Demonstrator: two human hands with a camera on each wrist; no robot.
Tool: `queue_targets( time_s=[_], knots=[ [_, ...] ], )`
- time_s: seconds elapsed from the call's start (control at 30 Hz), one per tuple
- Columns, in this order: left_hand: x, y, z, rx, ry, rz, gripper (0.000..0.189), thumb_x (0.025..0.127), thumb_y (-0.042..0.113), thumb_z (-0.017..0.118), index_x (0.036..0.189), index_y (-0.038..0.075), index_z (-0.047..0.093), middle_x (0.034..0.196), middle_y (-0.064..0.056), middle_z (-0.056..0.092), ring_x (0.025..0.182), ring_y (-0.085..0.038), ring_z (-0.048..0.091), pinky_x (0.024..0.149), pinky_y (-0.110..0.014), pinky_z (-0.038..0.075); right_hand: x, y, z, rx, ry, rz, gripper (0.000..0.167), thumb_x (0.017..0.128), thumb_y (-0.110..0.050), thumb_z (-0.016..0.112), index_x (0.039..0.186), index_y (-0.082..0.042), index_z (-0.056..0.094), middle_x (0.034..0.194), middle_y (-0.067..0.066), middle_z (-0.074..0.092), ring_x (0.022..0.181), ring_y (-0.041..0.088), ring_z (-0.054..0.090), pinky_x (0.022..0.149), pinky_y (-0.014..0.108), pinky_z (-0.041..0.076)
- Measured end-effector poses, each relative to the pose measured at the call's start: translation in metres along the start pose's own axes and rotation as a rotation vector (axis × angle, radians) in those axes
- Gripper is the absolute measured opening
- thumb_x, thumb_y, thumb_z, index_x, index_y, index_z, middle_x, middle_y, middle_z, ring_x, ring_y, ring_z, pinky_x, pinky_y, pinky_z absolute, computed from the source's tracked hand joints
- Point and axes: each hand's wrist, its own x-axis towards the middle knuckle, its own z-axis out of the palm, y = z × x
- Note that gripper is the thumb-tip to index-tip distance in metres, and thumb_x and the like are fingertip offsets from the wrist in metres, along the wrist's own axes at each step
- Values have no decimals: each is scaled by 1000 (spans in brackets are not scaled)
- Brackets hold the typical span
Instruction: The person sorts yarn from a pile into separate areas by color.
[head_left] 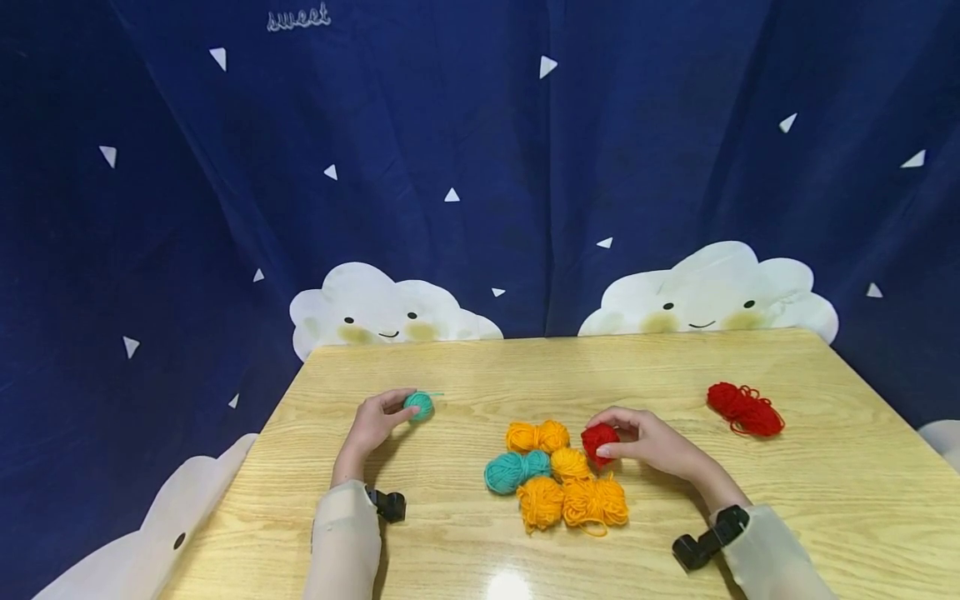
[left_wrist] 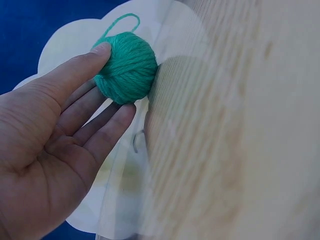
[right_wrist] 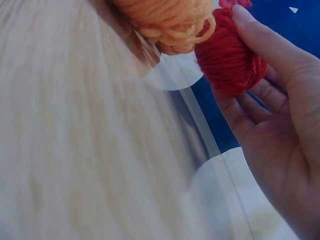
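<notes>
My left hand (head_left: pixel 377 425) pinches a small teal ball of yarn (head_left: pixel 418 406) between thumb and fingers at the table's left side. In the left wrist view a loose strand curls off the top of that ball (left_wrist: pixel 129 67). My right hand (head_left: pixel 651 443) holds a red ball of yarn (head_left: pixel 600 444) by its side, right of the yarn group at the middle. The thumb lies on the near side of the red yarn (right_wrist: pixel 231 57), the fingers behind it. Close beside it are an orange bundle (head_left: pixel 537 436), a yellow-orange ball (head_left: pixel 570 463) and a looser orange bundle (head_left: pixel 595 502).
A teal skein (head_left: pixel 517 471) and another orange ball (head_left: pixel 540 503) lie in the middle group. Farther right on the wooden table (head_left: pixel 450 550) rests a red skein (head_left: pixel 745 409) with loose loops. A dark blue curtain (head_left: pixel 450 125) with white clouds hangs behind the table.
</notes>
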Motion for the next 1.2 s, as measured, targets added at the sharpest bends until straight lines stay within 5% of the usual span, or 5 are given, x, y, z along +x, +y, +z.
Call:
queue_targets(
  time_s=[1.2],
  knots=[
    [1,-1,1,-13,-2,-18,44,93,23,68,135,14,60,137,-12,61,124,-31,59,103,-47,50,-15,0,-17,-85,182,39,38,90,-24,71,124,-10,63,117,11,67,96,1,62,81,18,51]
  ],
)
